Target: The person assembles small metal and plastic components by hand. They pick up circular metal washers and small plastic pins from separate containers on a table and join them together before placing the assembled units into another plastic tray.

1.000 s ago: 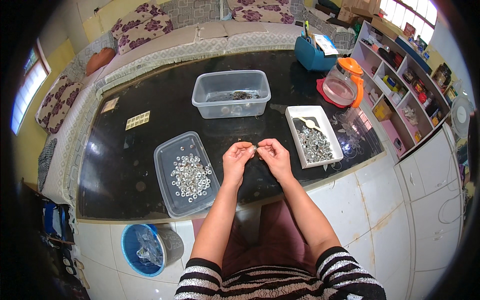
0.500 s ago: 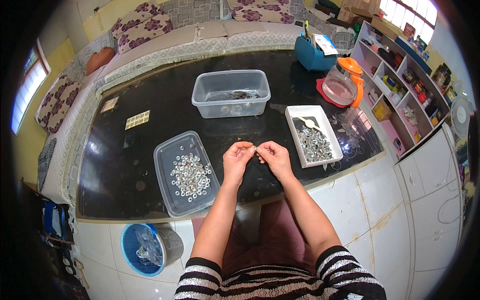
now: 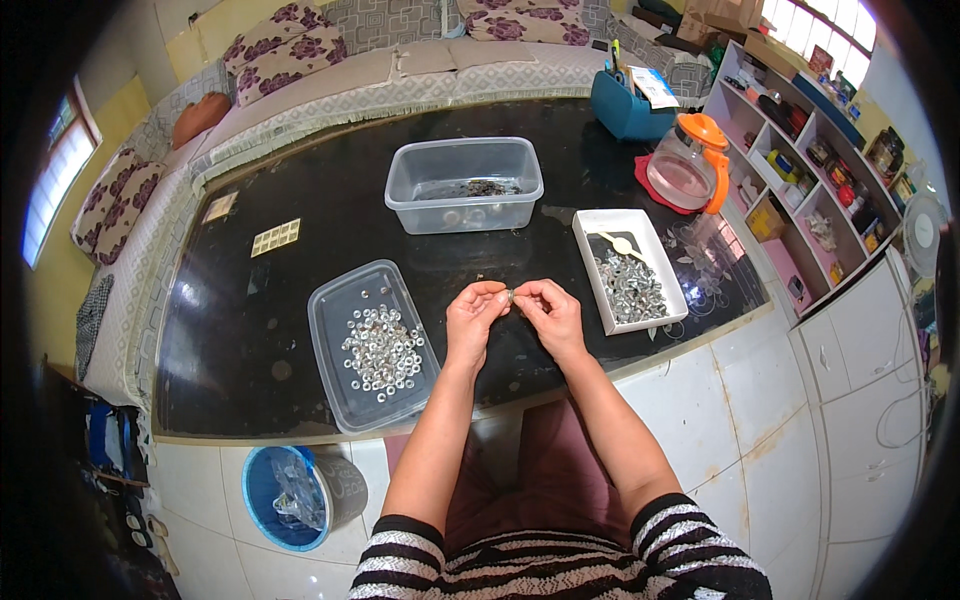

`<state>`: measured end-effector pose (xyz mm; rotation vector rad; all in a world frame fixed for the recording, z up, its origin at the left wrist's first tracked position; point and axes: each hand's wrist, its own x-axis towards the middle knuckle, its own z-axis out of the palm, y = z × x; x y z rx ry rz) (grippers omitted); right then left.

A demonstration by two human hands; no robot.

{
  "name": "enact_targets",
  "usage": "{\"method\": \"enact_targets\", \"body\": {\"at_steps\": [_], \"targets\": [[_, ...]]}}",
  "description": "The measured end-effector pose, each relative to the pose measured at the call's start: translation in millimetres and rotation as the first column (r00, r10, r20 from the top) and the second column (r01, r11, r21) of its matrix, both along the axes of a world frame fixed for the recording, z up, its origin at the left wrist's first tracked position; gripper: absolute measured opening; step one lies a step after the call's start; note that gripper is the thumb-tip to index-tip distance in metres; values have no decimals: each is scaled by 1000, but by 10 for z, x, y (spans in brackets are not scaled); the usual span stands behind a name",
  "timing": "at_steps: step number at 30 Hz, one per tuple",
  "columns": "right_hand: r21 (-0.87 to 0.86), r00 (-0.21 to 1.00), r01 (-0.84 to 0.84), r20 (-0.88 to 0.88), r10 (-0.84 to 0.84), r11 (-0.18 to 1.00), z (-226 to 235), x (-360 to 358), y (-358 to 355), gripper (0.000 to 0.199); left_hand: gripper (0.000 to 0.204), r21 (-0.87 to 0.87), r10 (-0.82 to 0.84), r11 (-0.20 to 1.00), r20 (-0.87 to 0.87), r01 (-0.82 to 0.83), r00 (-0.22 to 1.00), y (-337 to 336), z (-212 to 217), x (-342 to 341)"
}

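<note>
My left hand (image 3: 474, 318) and my right hand (image 3: 548, 314) meet fingertip to fingertip above the front of the black countertop (image 3: 300, 290). Between them they pinch a small silver ring-shaped part (image 3: 511, 296). To the left lies a flat clear lid (image 3: 340, 400) holding several shiny round metal pieces (image 3: 381, 350). To the right stands a white rectangular tray (image 3: 598, 270) filled with small silver parts (image 3: 630, 288) and a spoon-like scoop (image 3: 619, 243).
A clear plastic tub (image 3: 463, 183) with a few bits sits behind the hands. An orange-lidded jug (image 3: 688, 170) and blue box (image 3: 627, 105) stand at the back right. Shelves (image 3: 800, 160) are at right, a blue bin (image 3: 290, 497) below left.
The fingertips of both hands have closed together on the small part; otherwise the hands stay in the same place.
</note>
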<state>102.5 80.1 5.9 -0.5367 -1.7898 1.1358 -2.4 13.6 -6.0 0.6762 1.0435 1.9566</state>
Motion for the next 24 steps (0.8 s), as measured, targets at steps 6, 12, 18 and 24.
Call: {"method": "enact_targets", "body": {"at_steps": [6,12,18,24], "targets": [[-420,978,-205,-108,176,884,-56,21,68,8,14,23,21,1000,-57,-19,998,-5,34,37],[-566,935,-354,-187,303,744,-44,65,133,9,15,56,-11,998,-51,14,999,-23,74,55],[-442,963,-267,-164,215,857,-47,30,89,9,13,39,-8,999,-25,9,1000,-5,63,26],[-17,999,-1,-36,0,1000,14,-8,1,10,12,-10,-14,1000,43,15,999,-11,41,2]]}}
